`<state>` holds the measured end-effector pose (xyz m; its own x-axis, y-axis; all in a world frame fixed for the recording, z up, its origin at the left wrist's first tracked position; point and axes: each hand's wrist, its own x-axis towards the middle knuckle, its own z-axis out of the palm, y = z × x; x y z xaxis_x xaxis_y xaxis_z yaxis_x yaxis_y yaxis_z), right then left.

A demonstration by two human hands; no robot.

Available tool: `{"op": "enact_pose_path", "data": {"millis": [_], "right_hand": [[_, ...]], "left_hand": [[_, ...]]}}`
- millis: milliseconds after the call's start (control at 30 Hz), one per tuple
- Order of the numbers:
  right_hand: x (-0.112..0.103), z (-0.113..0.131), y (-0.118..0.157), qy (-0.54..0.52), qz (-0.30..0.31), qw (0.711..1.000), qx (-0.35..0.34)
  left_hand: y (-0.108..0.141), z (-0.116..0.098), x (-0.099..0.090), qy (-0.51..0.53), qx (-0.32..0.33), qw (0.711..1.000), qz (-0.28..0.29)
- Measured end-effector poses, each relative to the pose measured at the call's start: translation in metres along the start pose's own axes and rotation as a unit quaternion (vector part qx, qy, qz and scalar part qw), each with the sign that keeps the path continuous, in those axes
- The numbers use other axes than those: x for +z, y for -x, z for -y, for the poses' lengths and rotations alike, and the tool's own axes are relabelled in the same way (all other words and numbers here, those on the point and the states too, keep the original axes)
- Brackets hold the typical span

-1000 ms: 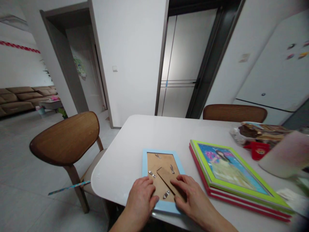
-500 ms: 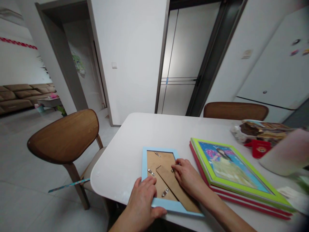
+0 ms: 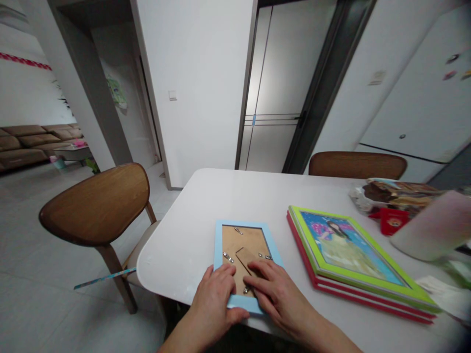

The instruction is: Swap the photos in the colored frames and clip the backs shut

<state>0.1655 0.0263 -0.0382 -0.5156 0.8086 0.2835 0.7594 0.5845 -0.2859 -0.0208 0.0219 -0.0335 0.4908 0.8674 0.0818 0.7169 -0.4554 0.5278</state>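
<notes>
A light-blue picture frame (image 3: 219,245) lies face down near the table's front edge, its brown backing board (image 3: 235,240) showing. My left hand (image 3: 216,298) grips its lower left corner, fingers over the side and thumb along the bottom edge. The fingers of my right hand (image 3: 281,296) are bent together at a small metal clip (image 3: 246,290) by the bottom edge. Other metal clips sit at the top (image 3: 238,230), the left (image 3: 228,257) and the right side. My right hand covers most of the brown stand flap (image 3: 246,255) and the frame's lower right corner.
To the right, a green picture frame (image 3: 358,215) holding a picture of a figure in a dress rests on red frames (image 3: 312,274). Behind them are a red packet (image 3: 393,220), a plastic bag and a pale pinkish container (image 3: 430,228). Wooden chairs (image 3: 99,206) stand beside and behind the white table (image 3: 176,245).
My right hand has moved from the clip on the right side down and left to the bottom clip. My left hand stays on the frame's lower left corner. The view has shifted slightly.
</notes>
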Motion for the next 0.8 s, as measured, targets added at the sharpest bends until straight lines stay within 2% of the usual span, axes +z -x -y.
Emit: {"op": "enact_pose_path", "data": {"millis": [100, 300, 433, 633, 800], "right_hand": [[-0.003, 0.009, 0.006, -0.013, 0.022, 0.999, -0.024], [-0.010, 0.007, 0.012, -0.035, 0.046, 0.998, -0.024], [-0.007, 0.012, -0.008, -0.043, 0.036, 0.998, -0.001], [0.013, 0.012, -0.053, -0.001, 0.035, 0.999, 0.029], [0.016, 0.014, -0.055, 0.004, 0.041, 0.999, 0.008]], "left_hand": [[0.001, 0.001, 0.000, 0.005, 0.004, 1.000, 0.000], [0.002, 0.005, 0.005, 0.012, 0.004, 1.000, -0.002], [0.002, 0.005, 0.005, 0.022, 0.008, 1.000, -0.010], [0.003, 0.006, 0.005, 0.035, 0.011, 0.999, -0.025], [0.003, 0.009, 0.007, 0.045, 0.016, 0.998, -0.037]]}}
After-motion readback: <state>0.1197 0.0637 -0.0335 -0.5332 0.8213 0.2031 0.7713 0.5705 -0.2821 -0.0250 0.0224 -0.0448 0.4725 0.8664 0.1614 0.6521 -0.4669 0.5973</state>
